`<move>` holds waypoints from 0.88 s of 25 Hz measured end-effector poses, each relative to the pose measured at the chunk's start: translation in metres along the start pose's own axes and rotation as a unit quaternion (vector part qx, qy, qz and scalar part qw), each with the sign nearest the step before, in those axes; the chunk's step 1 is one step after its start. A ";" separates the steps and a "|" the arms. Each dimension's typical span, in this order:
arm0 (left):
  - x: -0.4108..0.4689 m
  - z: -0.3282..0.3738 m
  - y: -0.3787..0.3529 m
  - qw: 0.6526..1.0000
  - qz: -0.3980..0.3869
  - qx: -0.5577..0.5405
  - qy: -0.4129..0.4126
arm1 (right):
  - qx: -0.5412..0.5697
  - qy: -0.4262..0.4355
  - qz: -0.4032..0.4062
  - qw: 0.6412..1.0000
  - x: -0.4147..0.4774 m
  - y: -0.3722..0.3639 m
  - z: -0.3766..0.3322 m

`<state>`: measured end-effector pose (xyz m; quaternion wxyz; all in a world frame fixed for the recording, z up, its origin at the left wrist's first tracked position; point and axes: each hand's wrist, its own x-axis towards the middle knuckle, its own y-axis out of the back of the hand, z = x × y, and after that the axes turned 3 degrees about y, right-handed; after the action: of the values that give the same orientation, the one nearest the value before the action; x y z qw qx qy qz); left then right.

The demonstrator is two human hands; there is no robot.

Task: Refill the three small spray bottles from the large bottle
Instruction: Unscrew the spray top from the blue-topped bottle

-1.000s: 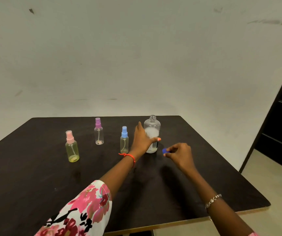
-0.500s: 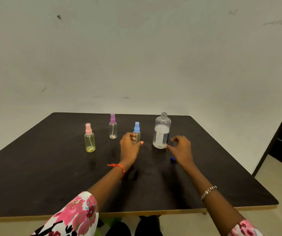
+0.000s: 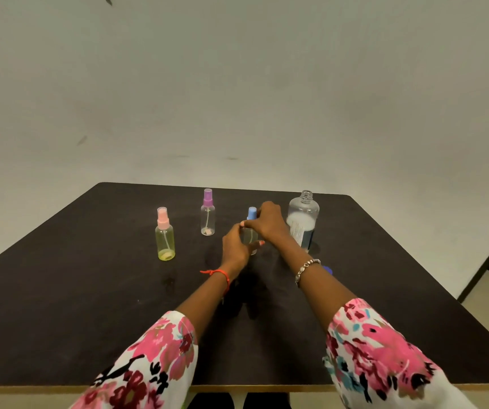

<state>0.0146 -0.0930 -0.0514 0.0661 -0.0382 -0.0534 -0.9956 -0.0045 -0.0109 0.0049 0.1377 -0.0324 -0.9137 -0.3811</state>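
On the dark counter (image 3: 75, 305), your left hand (image 3: 234, 246) grips the blue-capped spray bottle (image 3: 251, 214) low and your right hand (image 3: 269, 224) pinches its sprayer, so twist squarely and hold it upright.

Gap between pink-top bottle (image 3: 165, 235) and purple-top bottle (image 3: 207, 213): passable.

Large bottle (image 3: 302, 222) label: white, with fine print too small to read
Other readable text: none
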 end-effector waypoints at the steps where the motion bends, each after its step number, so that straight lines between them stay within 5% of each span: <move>1: 0.001 0.000 0.000 1.000 0.017 0.010 -0.017 | -0.009 0.006 -0.010 1.000 0.003 0.000 0.002; 3: 0.003 -0.001 0.001 0.996 0.038 0.065 -0.051 | -0.032 0.026 -0.044 0.998 0.005 0.004 0.001; 10: 0.006 0.008 0.022 0.992 -0.070 0.087 -0.060 | -0.005 0.103 -0.203 0.974 0.007 0.044 -0.012; 16: -0.009 0.025 0.015 0.984 -0.043 0.133 -0.112 | -0.150 0.067 -0.154 0.974 0.003 0.048 -0.026; 19: -0.013 0.026 0.016 0.983 -0.039 0.148 -0.104 | -0.122 0.080 -0.209 0.967 -0.003 0.059 -0.030; 22: -0.017 0.026 0.017 0.984 -0.034 0.142 -0.102 | -0.109 0.054 -0.151 0.981 -0.008 0.056 -0.029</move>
<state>0.0355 -0.1043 -0.0255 0.0309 -0.1280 -0.2015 -0.9706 0.0188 0.0086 0.0613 0.1228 0.1117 -0.8521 -0.4963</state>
